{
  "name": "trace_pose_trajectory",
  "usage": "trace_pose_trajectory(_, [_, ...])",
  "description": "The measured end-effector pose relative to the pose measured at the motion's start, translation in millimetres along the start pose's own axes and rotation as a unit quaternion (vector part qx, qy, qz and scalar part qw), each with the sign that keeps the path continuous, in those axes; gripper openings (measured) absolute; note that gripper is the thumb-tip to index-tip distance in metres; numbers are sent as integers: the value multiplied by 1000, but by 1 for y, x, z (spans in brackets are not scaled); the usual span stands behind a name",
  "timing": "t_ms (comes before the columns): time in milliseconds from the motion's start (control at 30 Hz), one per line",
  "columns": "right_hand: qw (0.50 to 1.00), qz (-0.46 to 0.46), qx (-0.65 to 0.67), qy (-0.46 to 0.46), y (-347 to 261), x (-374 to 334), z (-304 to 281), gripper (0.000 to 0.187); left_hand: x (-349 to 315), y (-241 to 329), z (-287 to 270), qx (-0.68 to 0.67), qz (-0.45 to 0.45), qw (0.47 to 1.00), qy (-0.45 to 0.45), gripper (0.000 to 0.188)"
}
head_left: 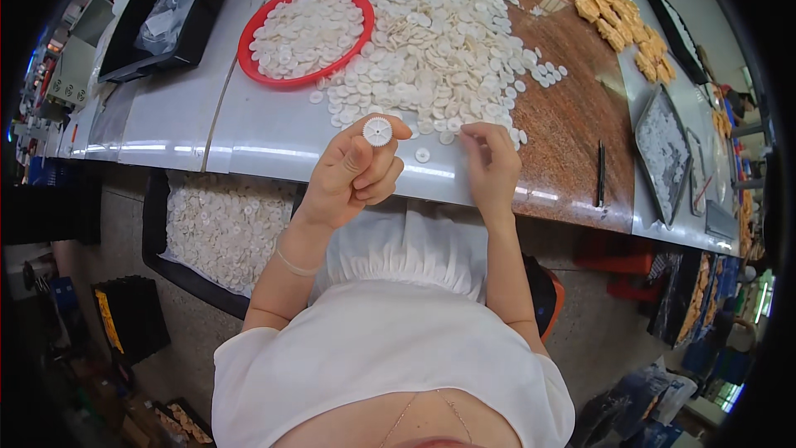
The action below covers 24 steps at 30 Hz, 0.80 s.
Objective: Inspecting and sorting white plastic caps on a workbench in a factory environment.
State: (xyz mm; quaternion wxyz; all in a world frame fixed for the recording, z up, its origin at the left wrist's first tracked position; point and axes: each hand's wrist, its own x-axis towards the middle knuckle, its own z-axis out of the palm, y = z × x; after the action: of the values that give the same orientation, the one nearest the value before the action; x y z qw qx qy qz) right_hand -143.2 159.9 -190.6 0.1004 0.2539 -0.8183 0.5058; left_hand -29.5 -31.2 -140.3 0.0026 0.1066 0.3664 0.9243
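Note:
A small white toothed gear (pixel 377 132) is pinched between the thumb and forefinger of my left hand (pixel 352 168), raised above the table's front edge. My right hand (pixel 492 168) rests at the near edge of a large pile of white gears (pixel 448 50), its fingers bent and close together. Whether those fingers hold a piece is hidden. One loose gear (pixel 423 155) lies on the table between my hands. Behind my left hand, to the far left, a round red tray (pixel 247 56) is heaped with more of the same white pieces.
A black bin (pixel 178 54) with plastic bags stands at the far left. Below the table is a black-rimmed container of white pieces (pixel 232 232). On the right lie a black pen (pixel 601 172), a grey tray (pixel 663 153) and yellow-orange pieces (pixel 613 12).

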Motion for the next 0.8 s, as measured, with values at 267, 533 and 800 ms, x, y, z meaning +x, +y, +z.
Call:
trace_pose_trajectory(267, [974, 83, 210, -20, 2, -16, -6, 25, 1, -14, -1, -72, -35, 997, 3, 54])
trace_pose_trajectory(533, [935, 155, 317, -28, -10, -16, -16, 30, 4, -21, 0, -45, -48, 998, 10, 50])
trace_pose_trajectory(800, [949, 132, 288, -14, 0, -25, -14, 30, 37, 72, -91, 418, 113, 837, 335, 35])
